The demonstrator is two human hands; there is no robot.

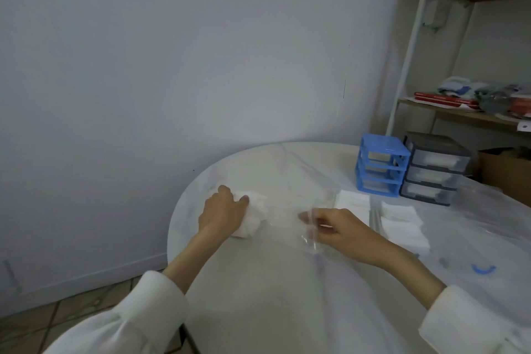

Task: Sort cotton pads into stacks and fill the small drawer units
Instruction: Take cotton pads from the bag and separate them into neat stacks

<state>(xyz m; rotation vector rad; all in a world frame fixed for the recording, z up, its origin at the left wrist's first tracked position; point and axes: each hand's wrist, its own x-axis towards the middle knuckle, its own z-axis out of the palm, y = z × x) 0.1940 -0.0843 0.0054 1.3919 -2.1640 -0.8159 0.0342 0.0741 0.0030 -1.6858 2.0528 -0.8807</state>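
Observation:
My left hand (222, 211) grips a stack of white cotton pads (254, 217) at the left side of the round white table (258, 296). My right hand (334, 227) pinches the edge of a clear plastic bag (311, 241) that lies crumpled on the table's middle. More stacks of cotton pads (402, 218) lie in rows to the right of that hand. Behind them stand a blue drawer unit (380, 169) and a grey drawer unit (434, 169), side by side, drawers closed.
Clear plastic sheeting (494, 210) covers the table's right part, with a small blue curved piece (484, 269) on it. A white-framed shelf (459, 112) with books and cloths stands at the right, and a cardboard box (505, 169) sits below it. A wall runs close behind.

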